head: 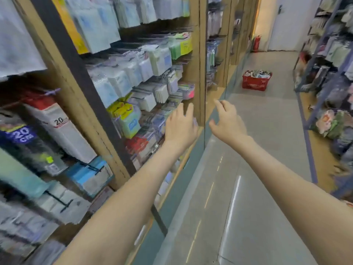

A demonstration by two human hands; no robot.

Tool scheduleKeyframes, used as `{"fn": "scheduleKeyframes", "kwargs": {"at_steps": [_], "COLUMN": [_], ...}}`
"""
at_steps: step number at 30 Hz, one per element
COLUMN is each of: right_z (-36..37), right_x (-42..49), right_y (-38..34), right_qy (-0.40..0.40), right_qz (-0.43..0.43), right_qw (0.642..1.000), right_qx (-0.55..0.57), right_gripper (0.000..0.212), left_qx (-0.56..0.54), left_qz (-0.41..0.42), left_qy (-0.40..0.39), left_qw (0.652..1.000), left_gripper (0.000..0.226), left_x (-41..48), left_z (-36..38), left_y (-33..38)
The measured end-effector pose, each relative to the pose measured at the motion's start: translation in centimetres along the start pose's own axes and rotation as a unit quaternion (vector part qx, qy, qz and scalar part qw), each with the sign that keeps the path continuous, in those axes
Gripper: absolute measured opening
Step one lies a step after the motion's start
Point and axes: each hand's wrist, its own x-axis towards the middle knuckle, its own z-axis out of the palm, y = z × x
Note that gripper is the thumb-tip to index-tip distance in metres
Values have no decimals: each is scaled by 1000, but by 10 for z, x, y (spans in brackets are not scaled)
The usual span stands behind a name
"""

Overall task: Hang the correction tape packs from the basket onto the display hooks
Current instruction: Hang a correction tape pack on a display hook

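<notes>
A red basket point(255, 84) filled with packs point(257, 73) stands on the aisle floor, far ahead of both hands. On the left, a display rack holds rows of hanging stationery packs point(152, 77) on black hooks point(145, 90). My left hand point(180, 125) is stretched out in front of the lower rows of packs, fingers apart and holding nothing. My right hand point(227, 121) is held out beside it over the floor, also with spread fingers and nothing in it. The picture is blurred, so the pack labels cannot be read.
A wooden upright point(196, 54) separates the rack sections. Ruler packs marked 20 cm point(57, 127) hang at lower left. A second shelf unit point(328, 73) lines the right side of the aisle. A red fire extinguisher point(257, 44) stands far back by the wall.
</notes>
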Motion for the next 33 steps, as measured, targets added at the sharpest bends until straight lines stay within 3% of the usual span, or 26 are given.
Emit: {"fn": "scheduleKeyframes", "kwargs": {"at_steps": [9, 20, 33], "right_z": [29, 67, 126], "right_x": [244, 514, 825], "right_y": [139, 336, 545], "right_qy": [-16, -34, -61], "right_qz": [-56, -168, -206], "right_qw": [998, 985, 977], "right_qx": [-16, -2, 15], "right_gripper": [69, 67, 67], "left_qx": [26, 32, 65], "left_qz": [-17, -107, -134], "left_qy": [-19, 46, 29], "left_qw": [999, 993, 988], "left_gripper": [63, 63, 63], "left_x": [261, 551, 869], "left_z": [99, 229, 373], "left_y": [39, 117, 178]}}
